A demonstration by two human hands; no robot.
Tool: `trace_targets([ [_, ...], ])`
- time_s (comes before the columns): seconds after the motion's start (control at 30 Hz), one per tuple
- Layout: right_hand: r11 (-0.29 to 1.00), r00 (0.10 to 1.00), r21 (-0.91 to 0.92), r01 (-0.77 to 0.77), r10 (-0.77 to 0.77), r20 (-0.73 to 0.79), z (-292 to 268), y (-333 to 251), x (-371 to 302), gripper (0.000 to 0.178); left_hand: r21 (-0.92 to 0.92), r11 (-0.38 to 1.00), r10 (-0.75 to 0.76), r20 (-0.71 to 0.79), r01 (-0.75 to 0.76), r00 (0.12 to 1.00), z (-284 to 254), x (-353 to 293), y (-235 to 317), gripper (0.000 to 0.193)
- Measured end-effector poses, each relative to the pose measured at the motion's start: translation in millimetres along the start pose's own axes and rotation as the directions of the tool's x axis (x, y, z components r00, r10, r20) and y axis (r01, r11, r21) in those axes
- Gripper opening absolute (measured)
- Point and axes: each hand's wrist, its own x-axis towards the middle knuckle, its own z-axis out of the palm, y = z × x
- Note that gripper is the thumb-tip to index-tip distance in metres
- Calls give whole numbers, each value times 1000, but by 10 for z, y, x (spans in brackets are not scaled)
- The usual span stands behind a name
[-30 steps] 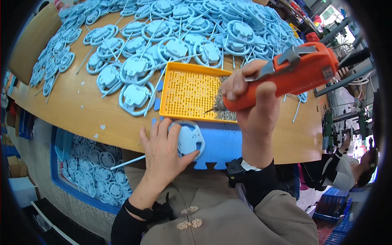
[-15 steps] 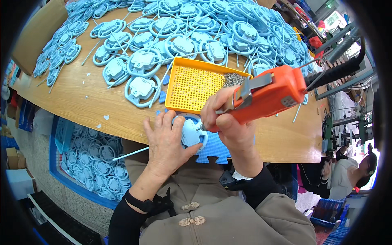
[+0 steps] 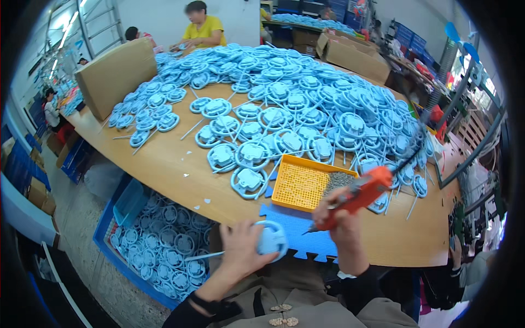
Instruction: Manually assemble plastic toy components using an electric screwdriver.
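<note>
My left hand [image 3: 239, 249] grips a light blue round plastic part [image 3: 272, 240] with a thin stick, lifted at the table's front edge beside the mat. The fingers wrap over its left side and hide some of it. In my right hand [image 3: 349, 232] is an orange-red electric screwdriver [image 3: 365, 191], its bit angled down to the left over the blue foam mat [image 3: 292, 225]. The bit is apart from the part. Behind the mat lies a yellow perforated tray [image 3: 299, 205], with small screws [image 3: 339, 181] heaped at its right end.
A large pile of similar light blue parts [image 3: 284, 71] covers the back of the wooden table [image 3: 158, 158]. A cardboard sheet [image 3: 117, 76] stands at the left. Below, a blue crate [image 3: 104, 232] holds more parts. A co-worker in yellow [image 3: 210, 33] sits across.
The screwdriver bit has come off the part and moved right. My left hand has taken the part off the mat toward the table edge. The view has tilted up.
</note>
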Motion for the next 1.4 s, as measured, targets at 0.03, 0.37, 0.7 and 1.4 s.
trace_targets([
  [0.03, 995, 995, -22, 98, -97, 14, 36, -134, -66, 40, 5, 999, -37, 13, 37, 999, -157, -199, -103, 64],
  [0.37, 989, 995, -114, 95, -95, 7, -46, -178, -10, 47, 60, 997, -35, -144, 44, 989, -514, 435, -981, 73],
  [0.7, 936, 951, -251, 248, -285, -124, -322, -347, 283, 52, -330, 870, -437, -172, 366, 883, -151, 3151, -3500, 60],
  [1.4, 926, 952, -279, 253, -289, -96, -826, -196, 511, 62, -276, 936, -231, -22, 217, 973, -148, 3768, -3581, 48],
])
